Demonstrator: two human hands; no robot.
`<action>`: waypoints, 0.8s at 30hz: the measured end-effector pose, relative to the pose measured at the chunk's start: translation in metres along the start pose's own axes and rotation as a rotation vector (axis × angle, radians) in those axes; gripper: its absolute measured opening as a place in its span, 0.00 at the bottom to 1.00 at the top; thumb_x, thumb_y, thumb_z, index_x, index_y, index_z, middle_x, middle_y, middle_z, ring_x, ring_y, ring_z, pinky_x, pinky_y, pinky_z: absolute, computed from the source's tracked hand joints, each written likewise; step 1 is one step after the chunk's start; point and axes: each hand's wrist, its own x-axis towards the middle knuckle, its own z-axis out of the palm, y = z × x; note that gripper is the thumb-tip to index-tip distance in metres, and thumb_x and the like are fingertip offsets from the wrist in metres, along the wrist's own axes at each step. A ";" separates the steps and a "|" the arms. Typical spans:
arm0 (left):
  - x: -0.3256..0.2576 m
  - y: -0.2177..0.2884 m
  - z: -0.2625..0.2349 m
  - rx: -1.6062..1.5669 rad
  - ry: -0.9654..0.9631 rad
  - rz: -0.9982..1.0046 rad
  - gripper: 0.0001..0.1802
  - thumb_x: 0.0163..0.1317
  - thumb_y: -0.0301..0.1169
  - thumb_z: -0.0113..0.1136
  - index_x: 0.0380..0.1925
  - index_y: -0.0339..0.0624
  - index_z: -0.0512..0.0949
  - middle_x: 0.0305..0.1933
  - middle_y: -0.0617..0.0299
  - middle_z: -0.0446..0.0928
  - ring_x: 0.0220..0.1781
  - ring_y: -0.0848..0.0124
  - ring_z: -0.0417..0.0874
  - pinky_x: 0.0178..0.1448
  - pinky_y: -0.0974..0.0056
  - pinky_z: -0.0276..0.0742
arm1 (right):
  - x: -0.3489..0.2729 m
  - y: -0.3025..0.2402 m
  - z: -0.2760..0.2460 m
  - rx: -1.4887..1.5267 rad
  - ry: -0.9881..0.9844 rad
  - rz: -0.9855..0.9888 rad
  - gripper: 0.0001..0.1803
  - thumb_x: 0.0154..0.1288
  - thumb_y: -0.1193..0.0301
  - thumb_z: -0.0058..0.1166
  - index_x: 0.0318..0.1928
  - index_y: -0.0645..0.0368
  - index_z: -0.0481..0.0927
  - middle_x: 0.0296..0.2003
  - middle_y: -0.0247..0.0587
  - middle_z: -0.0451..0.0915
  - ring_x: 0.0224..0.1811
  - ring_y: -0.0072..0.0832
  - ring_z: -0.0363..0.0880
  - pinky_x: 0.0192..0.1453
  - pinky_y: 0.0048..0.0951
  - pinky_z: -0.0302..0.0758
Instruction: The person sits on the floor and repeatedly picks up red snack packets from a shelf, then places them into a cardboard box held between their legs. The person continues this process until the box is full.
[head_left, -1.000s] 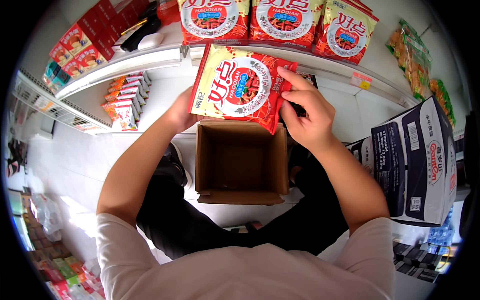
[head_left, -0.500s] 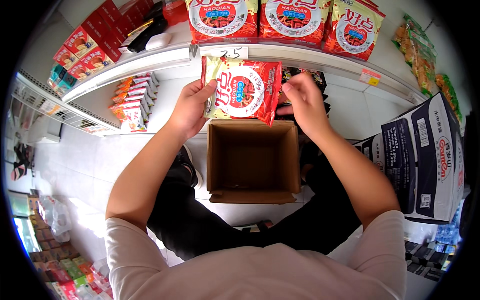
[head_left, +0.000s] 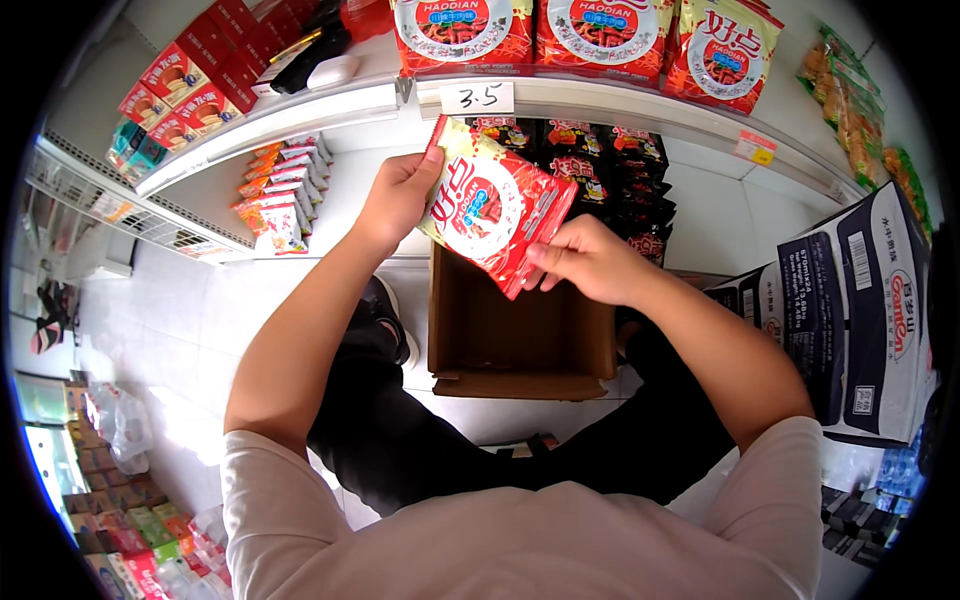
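Observation:
Between both hands I hold a red and pale yellow snack bag (head_left: 490, 205), tilted with its right end down. My left hand (head_left: 405, 195) pinches the upper left edge, thumb on the front. My right hand (head_left: 590, 262) is closed on the lower right corner, its fingers partly hidden behind the bag. Below the bag, an open brown cardboard box (head_left: 522, 385) stands between my legs; its interior looks bare where it shows. Similar red bags (head_left: 604, 40) stand in a row on the shelf above.
Black packets (head_left: 580, 175) fill part of the lower shelf, with small orange and white packets (head_left: 285, 195) to their left. A price card (head_left: 477, 97) hangs on the shelf edge (head_left: 640, 105). Red boxes (head_left: 190, 90) sit upper left; dark blue and white cartons (head_left: 850, 310) stand right.
My right hand has moved down and taken hold of the bag's lower right corner. The bag has turned clockwise and dipped over the box. More black packets show.

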 end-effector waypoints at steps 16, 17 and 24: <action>-0.009 0.005 -0.002 0.138 0.018 0.117 0.27 0.79 0.48 0.48 0.36 0.33 0.82 0.23 0.72 0.76 0.23 0.85 0.67 0.27 0.72 0.64 | 0.009 0.009 0.001 0.210 0.280 0.110 0.20 0.79 0.56 0.48 0.49 0.63 0.79 0.41 0.40 0.85 0.38 0.26 0.86 0.41 0.29 0.83; -0.012 0.010 0.001 0.145 0.011 0.108 0.27 0.79 0.48 0.48 0.37 0.33 0.82 0.23 0.72 0.76 0.23 0.85 0.67 0.27 0.72 0.63 | 0.012 0.014 -0.002 0.206 0.330 0.081 0.21 0.79 0.55 0.48 0.46 0.64 0.80 0.38 0.40 0.85 0.37 0.26 0.86 0.39 0.28 0.83; -0.009 0.005 -0.002 0.130 -0.043 0.127 0.22 0.78 0.43 0.51 0.38 0.34 0.83 0.26 0.71 0.78 0.25 0.86 0.69 0.29 0.72 0.64 | 0.016 0.023 -0.008 0.135 0.295 0.089 0.22 0.81 0.54 0.44 0.47 0.62 0.79 0.40 0.39 0.85 0.38 0.25 0.86 0.42 0.29 0.84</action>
